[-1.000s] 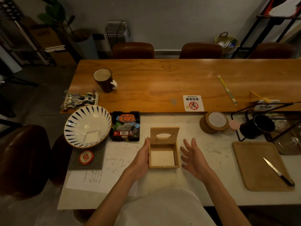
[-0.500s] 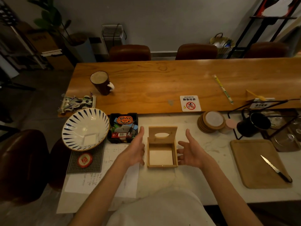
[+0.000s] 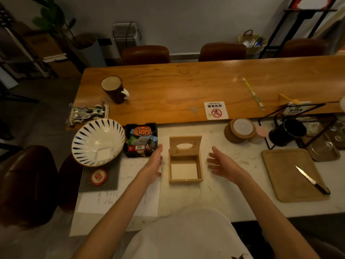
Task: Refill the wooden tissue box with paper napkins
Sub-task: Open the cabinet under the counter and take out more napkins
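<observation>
The wooden tissue box stands on the white marble counter with its lid tipped up at the back, an oval slot in it. White paper napkins lie flat inside. My left hand hovers just left of the box, fingers apart, holding nothing. To the right of the box my right hand is open too, palm turned inward, a small gap from the box wall. Neither hand touches the box.
A blue-striped bowl holding a white square sits at left, beside a black tray of small items. Stacked coasters, a black mug and a cutting board with a knife are on the right.
My left hand has let go of the box side and both hands have lifted and spread apart. The box stays put with its lid up.
</observation>
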